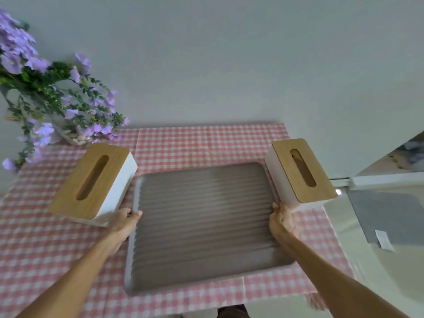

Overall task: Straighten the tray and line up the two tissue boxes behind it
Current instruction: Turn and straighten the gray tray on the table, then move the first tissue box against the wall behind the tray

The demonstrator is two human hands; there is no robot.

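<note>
A grey ribbed tray point(204, 223) with a pale rim lies on the pink checked cloth, turned slightly askew. My left hand point(125, 222) grips its left rim, thumb over the edge. My right hand point(283, 220) grips its right rim. One white tissue box with a wooden lid point(94, 180) stands angled at the tray's left, touching my left hand's side. A second white tissue box with a wooden lid point(302, 171) stands angled at the tray's right rear corner, close against the rim.
A bunch of purple flowers point(46, 97) in a clear vase leans over the table's back left corner. The pink checked cloth point(206, 141) reaches the white wall behind. A grey mat point(390, 216) lies on the floor to the right.
</note>
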